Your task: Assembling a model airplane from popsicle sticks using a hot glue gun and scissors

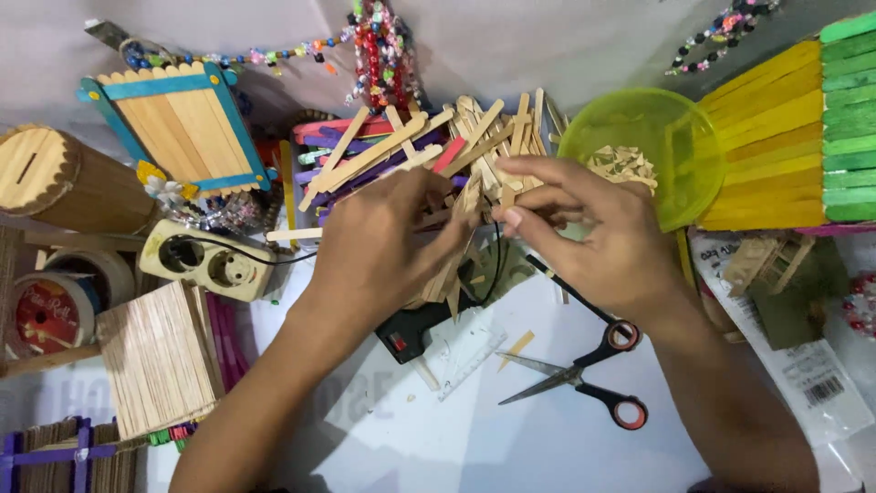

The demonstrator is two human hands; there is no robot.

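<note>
Stick pile: plain and coloured craft sticks heaped on the worktop, just left of the green bowl.
Left hand: fingers curled into the pile's near edge, closed on several sticks.
Right hand: fingertips pinched on one stick end.
Scissors: open, near the pile.
Advice: lift one stick clear, steadying the others.

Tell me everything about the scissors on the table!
The scissors lie flat on the white table, below the right hand, and nothing holds them. They have two grey metal blades, opened a little, pointing left. The handles are black with red rings inside the finger holes, one ring near the right wrist and one lower down. A small wooden stick piece lies just beside the blades, not touching.
</note>
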